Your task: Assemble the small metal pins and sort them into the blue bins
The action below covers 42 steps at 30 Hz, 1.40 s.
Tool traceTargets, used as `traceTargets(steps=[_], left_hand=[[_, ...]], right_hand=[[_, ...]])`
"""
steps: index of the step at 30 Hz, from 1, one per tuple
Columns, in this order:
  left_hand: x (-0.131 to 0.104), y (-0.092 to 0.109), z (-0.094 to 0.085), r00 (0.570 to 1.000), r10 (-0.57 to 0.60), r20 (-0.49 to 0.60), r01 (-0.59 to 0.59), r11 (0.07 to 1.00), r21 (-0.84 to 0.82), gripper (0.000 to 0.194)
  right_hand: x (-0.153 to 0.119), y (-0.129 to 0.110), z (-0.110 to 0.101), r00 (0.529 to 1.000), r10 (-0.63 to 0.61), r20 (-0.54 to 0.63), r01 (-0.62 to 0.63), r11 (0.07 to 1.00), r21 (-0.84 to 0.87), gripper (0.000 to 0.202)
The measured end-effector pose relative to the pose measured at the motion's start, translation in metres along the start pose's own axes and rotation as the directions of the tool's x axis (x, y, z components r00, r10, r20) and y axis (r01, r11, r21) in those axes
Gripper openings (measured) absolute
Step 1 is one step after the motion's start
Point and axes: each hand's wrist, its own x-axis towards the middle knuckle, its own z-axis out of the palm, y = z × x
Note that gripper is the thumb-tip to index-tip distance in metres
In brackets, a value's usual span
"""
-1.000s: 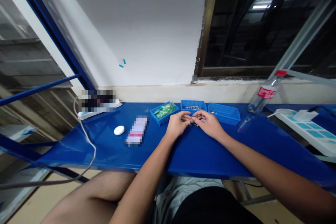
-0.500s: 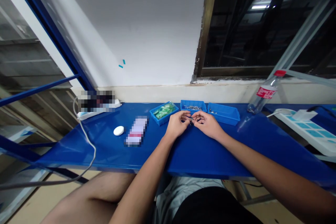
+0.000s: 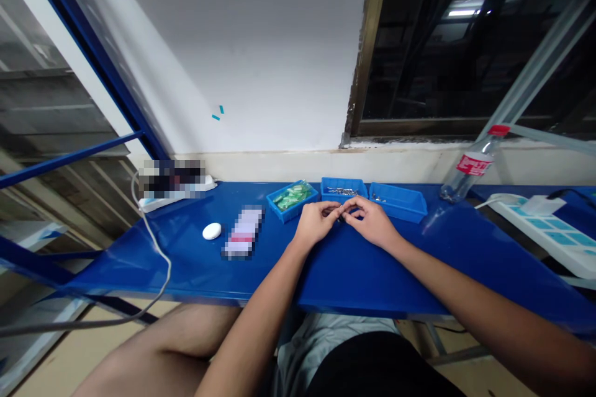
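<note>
Above the blue table, my left hand point(image 3: 318, 221) and my right hand point(image 3: 367, 218) meet fingertip to fingertip. Both are closed in a pinch around something small and dark, mostly hidden by the fingers, so its kind cannot be made out. Just behind my hands stands a blue bin point(image 3: 343, 185) with thin metal pieces in it. To its left a second blue bin point(image 3: 281, 213) holds green packets point(image 3: 293, 196). A third blue bin point(image 3: 405, 203), on the right, has a few small metal pieces at its left end.
A clear bottle point(image 3: 470, 169) with a red cap stands at the back right, near a white power strip point(image 3: 549, 229). On the left lie a white round object point(image 3: 212, 231), a blurred-out phone-shaped item point(image 3: 244, 232) and a grey cable point(image 3: 161, 248). The blue table point(image 3: 372, 279) ends close to my lap.
My fingertips have drawn closer together, and the small dark object between them shows less. The bins and other things on the table stay where they were.
</note>
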Motion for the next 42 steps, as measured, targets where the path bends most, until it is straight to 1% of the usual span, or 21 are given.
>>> traceTargets(steps=[3, 8, 10, 13, 15, 17, 19, 22, 25, 27, 30, 33, 38, 42], left_hand=[[0.001, -0.004, 0.001, 1.000, -0.011, -0.019, 0.010, 1.000, -0.015, 0.022], [0.002, -0.005, 0.001, 0.999, 0.038, -0.031, -0.036, 0.999, 0.039, 0.015], [0.003, -0.007, 0.002, 1.000, 0.019, -0.024, -0.019, 1.000, -0.007, 0.017], [0.005, -0.011, 0.005, 1.000, -0.011, -0.028, 0.008, 0.992, -0.124, 0.025], [0.005, -0.013, 0.007, 0.999, -0.011, -0.032, 0.005, 0.983, -0.181, 0.028], [0.005, -0.014, 0.008, 0.999, -0.005, -0.032, -0.001, 0.979, -0.203, 0.030], [0.005, -0.011, 0.007, 0.999, -0.005, -0.042, -0.003, 0.983, -0.186, 0.028], [0.002, -0.003, 0.004, 0.997, -0.022, -0.072, 0.015, 0.996, -0.091, 0.018], [-0.001, 0.005, 0.000, 0.999, -0.034, -0.039, 0.034, 0.999, 0.006, 0.024], [-0.002, 0.008, -0.001, 0.999, -0.034, 0.001, 0.034, 0.999, 0.029, 0.030], [-0.002, 0.005, -0.001, 0.999, -0.037, 0.031, 0.037, 0.999, 0.013, 0.029], [0.000, -0.001, 0.001, 0.998, -0.053, 0.017, 0.054, 0.998, -0.026, 0.024], [0.001, -0.008, 0.005, 0.998, -0.069, -0.007, 0.068, 0.995, -0.077, 0.015], [0.003, -0.010, 0.006, 0.996, -0.083, -0.026, 0.079, 0.988, -0.132, 0.022]], right_hand=[[0.000, -0.001, 0.000, 0.999, 0.045, -0.025, -0.044, 0.999, 0.020, 0.018], [0.000, 0.000, 0.001, 0.995, 0.076, -0.057, -0.073, 0.996, 0.042, 0.020], [0.000, 0.002, 0.001, 0.995, 0.078, -0.054, -0.076, 0.997, 0.032, 0.019], [0.000, 0.005, 0.002, 0.996, 0.082, -0.045, -0.081, 0.996, 0.024, 0.019], [0.000, 0.006, 0.002, 0.995, 0.086, -0.040, -0.085, 0.996, 0.025, 0.019], [-0.001, 0.006, 0.003, 0.995, 0.090, -0.032, -0.089, 0.996, 0.031, 0.019], [-0.001, 0.006, 0.003, 0.996, 0.088, -0.018, -0.088, 0.996, 0.032, 0.018], [-0.001, 0.004, 0.003, 0.997, 0.079, -0.010, -0.079, 0.997, -0.003, 0.016], [-0.001, 0.004, 0.002, 0.997, 0.070, -0.026, -0.070, 0.997, -0.028, 0.014], [0.000, 0.004, 0.001, 0.998, 0.066, -0.016, -0.066, 0.998, -0.004, 0.014], [0.000, 0.004, 0.000, 0.999, 0.046, 0.008, -0.046, 0.999, 0.027, 0.013], [0.000, 0.004, 0.000, 1.000, 0.028, -0.002, -0.028, 0.999, 0.019, 0.013], [0.000, 0.003, 0.000, 0.997, 0.074, -0.026, -0.072, 0.996, 0.048, 0.019], [0.000, 0.003, 0.002, 0.994, 0.095, -0.046, -0.091, 0.993, 0.072, 0.027]])
